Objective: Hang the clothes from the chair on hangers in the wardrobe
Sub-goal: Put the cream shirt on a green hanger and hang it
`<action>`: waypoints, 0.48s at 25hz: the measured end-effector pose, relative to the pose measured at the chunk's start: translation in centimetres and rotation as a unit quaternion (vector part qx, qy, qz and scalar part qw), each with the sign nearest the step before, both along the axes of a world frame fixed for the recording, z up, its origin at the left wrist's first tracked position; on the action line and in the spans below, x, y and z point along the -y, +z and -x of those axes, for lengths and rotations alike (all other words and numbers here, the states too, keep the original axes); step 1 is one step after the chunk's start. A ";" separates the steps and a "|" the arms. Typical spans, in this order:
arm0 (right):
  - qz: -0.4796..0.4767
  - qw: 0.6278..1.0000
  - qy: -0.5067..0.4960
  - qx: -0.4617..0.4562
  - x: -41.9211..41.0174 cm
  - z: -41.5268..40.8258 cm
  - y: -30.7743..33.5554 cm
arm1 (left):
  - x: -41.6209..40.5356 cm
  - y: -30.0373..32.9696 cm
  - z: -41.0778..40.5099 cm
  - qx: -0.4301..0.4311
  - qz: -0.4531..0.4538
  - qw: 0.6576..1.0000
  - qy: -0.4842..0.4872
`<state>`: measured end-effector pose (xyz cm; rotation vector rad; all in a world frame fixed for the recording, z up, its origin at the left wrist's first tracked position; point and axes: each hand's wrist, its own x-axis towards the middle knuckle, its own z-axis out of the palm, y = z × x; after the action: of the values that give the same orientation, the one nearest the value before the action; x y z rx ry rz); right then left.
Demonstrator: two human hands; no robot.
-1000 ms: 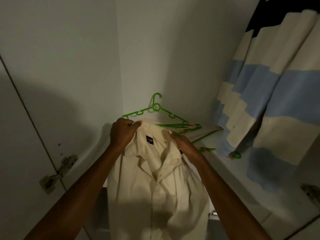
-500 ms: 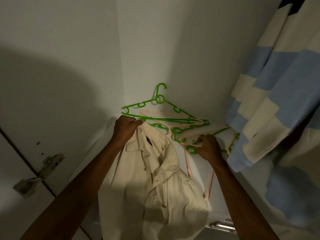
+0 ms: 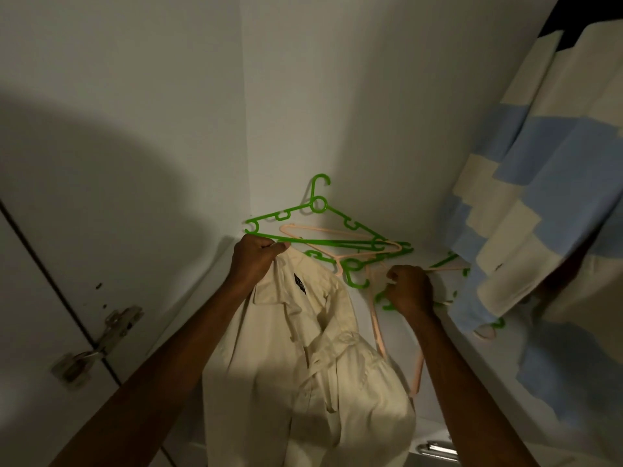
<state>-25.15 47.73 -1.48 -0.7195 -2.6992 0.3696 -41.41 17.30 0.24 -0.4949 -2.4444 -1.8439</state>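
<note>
The left hand [image 3: 258,256] grips the collar of the cream shirt [image 3: 303,358], which hangs down before the wardrobe shelf [image 3: 448,335]. The right hand [image 3: 409,291] is curled around a peach hanger [image 3: 377,326] from the pile of green hangers [image 3: 317,210] lying on that shelf. A blue and cream striped garment [image 3: 526,203] hangs on the right.

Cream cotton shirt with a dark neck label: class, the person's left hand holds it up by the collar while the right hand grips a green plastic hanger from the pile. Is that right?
One detail is wrong. In the head view the right hand grips a peach plastic hanger, not a green one. The left hand does hold the cream cotton shirt by the collar.
</note>
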 end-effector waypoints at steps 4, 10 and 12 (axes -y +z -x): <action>0.035 0.994 0.097 0.034 3.7 3.9 0.1 | 0.0 -0.1 -0.5 -0.007 -0.017 1.000 0.000; -0.096 0.988 0.061 0.105 5.1 6.8 0.3 | 0.2 0.2 -0.5 -0.003 -0.014 1.000 -0.016; -0.026 0.996 0.036 0.078 4.4 6.9 0.7 | 0.2 0.0 -0.3 -0.003 -0.013 1.000 -0.019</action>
<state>-32.06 43.36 -0.73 -0.6641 -2.8765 0.2689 -41.15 17.06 0.19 -0.5496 -2.4201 -1.8836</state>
